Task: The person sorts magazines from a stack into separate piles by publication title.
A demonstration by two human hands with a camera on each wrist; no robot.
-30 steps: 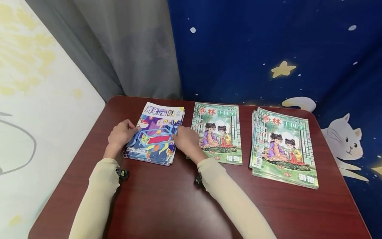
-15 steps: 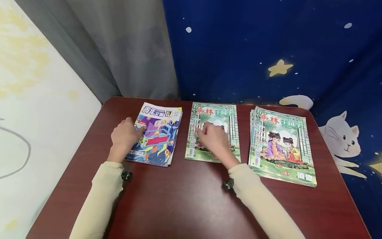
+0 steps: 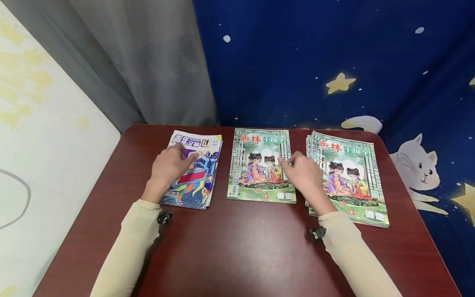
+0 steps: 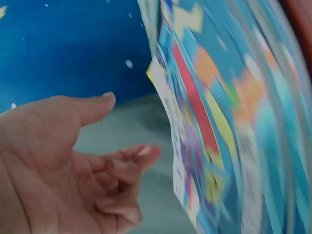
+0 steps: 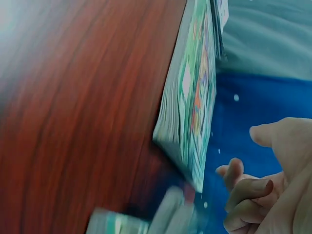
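Three stacks of magazines lie in a row on the dark red table (image 3: 237, 251). Over the left stack, a purple and blue magazine pile (image 3: 193, 189), hovers my left hand (image 3: 168, 167); in the left wrist view its fingers are loosely bent, apart from the covers, holding nothing. My right hand (image 3: 306, 173) is raised between the middle green magazine stack (image 3: 259, 165) and the right green magazine stack (image 3: 356, 181), overlapping an edge of each in the head view. Nothing is in it; in the right wrist view its fingers (image 5: 248, 195) are relaxed, with the thumb apart.
Behind the table hang a grey curtain (image 3: 159, 62) and a blue starry curtain (image 3: 282, 62). A pale wall panel (image 3: 44, 165) stands at the left. The right stack's lower magazines stick out unevenly at its left side.
My right hand has left the purple and blue magazine pile and moved right, past the middle stack. My left hand has shifted slightly right, over its pile's cover.
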